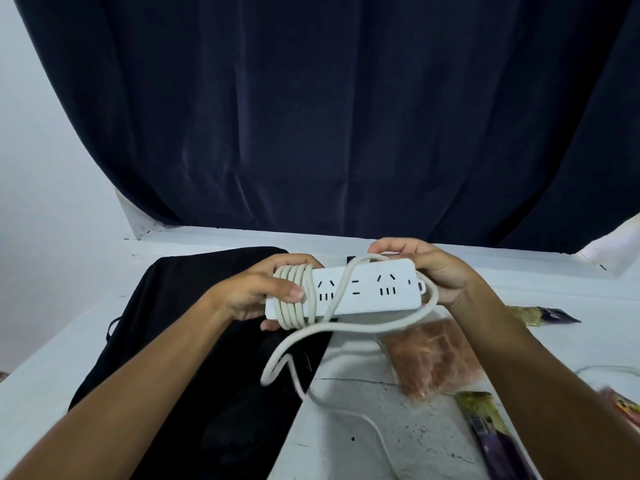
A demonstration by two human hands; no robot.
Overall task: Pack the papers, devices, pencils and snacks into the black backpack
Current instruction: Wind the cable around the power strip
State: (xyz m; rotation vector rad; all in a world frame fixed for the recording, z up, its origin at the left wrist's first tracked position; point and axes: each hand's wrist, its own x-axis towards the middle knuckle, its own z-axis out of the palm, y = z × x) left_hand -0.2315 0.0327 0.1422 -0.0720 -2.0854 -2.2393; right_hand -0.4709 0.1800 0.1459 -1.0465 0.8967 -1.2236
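Note:
A white power strip (pixel 367 289) is held above the table between both hands. My left hand (pixel 256 292) grips its left end, thumb pressed on several coils of white cord (pixel 299 296) wound round it. My right hand (pixel 436 271) holds the right end and a loop of the cord. The loose cord (pixel 294 372) hangs down over the black backpack (pixel 194 375), which lies flat on the left of the table. A clear packet of brownish snacks (pixel 429 358) lies under my right forearm.
On the white table (pixel 346 445), a purple and yellow snack packet (pixel 491 438) lies at the lower right and another (pixel 543 315) at the far right. A red wrapper (pixel 623 407) shows at the right edge. A dark curtain (pixel 329 116) hangs behind.

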